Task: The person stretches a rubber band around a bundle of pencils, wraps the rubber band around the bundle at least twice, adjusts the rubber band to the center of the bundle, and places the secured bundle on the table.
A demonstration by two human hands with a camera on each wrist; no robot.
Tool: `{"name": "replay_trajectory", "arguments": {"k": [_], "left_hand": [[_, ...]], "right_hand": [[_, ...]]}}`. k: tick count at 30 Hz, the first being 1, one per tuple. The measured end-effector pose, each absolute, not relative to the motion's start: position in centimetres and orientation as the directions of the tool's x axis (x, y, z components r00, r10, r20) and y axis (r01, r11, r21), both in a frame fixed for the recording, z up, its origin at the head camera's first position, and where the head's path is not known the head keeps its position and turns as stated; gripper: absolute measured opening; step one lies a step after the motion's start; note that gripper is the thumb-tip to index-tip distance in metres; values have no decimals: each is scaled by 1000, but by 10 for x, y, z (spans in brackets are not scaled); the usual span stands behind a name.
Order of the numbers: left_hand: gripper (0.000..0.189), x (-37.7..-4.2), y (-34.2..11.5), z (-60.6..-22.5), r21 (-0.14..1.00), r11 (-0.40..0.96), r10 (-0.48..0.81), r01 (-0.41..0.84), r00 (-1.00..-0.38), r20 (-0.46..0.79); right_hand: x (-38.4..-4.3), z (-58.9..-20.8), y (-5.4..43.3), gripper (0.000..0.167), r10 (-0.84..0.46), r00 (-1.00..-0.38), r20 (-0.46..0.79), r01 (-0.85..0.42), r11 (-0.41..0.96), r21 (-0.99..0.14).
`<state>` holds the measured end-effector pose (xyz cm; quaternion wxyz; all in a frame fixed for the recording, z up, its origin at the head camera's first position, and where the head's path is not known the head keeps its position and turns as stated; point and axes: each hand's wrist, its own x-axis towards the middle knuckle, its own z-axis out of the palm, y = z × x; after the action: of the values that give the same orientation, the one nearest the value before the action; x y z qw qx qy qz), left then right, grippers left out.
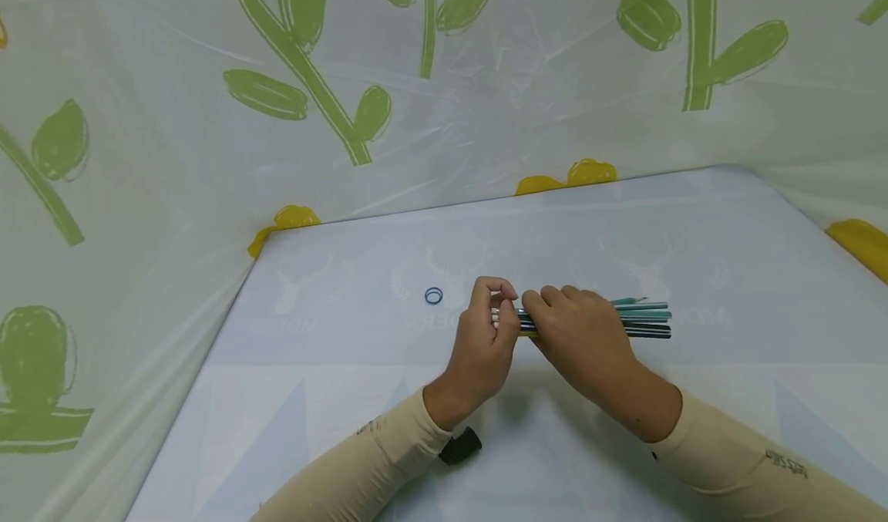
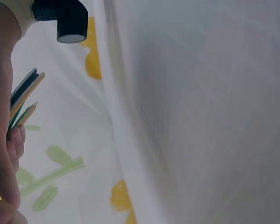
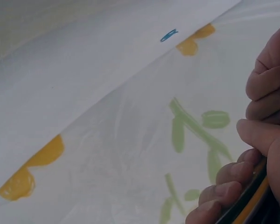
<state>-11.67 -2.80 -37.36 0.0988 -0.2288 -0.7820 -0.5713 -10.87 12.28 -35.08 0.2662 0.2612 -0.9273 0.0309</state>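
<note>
A bundle of pencils [image 1: 648, 323], in teal, dark and other colours, lies sideways between both hands above the table. My right hand [image 1: 586, 341] grips the bundle around its middle, its fingers wrapped over the top. To its left, my left hand [image 1: 486, 345] curls thumb and fingers around the bundle's left end. At least one sharpened tip points right. In the right wrist view, green and yellow pencils [image 3: 252, 200] run through the right palm. The left wrist view shows pencil ends [image 2: 25, 91] beyond the left hand. Two blue rubber bands [image 1: 433, 296] lie on the table left of the hands.
A pale cloth with faint deer prints covers the table [image 1: 333, 291]. Behind and beside it hangs a white sheet [image 1: 173, 159] with green leaves and yellow flowers. A black wrist camera [image 1: 461, 446] sits at the left wrist.
</note>
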Motion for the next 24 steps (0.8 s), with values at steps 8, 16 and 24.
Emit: {"name": "replay_trajectory", "arguments": {"k": [8,16,24], "left_hand": [[14,-124,-31,-371,891,240,195,386,-918,345],[15,-130,-32,-373,907,228,185,355,-930,317],[16,-132,-35,-373,911,227,171,344,-935,311]], "right_hand": [[-118,-354,129,30,-459,-682,570,-475,870,131],[-125,-357,135,28,-455,-682,572,-462,875,145],[-130,-360,138,23,-450,-678,582,-465,875,135]]}}
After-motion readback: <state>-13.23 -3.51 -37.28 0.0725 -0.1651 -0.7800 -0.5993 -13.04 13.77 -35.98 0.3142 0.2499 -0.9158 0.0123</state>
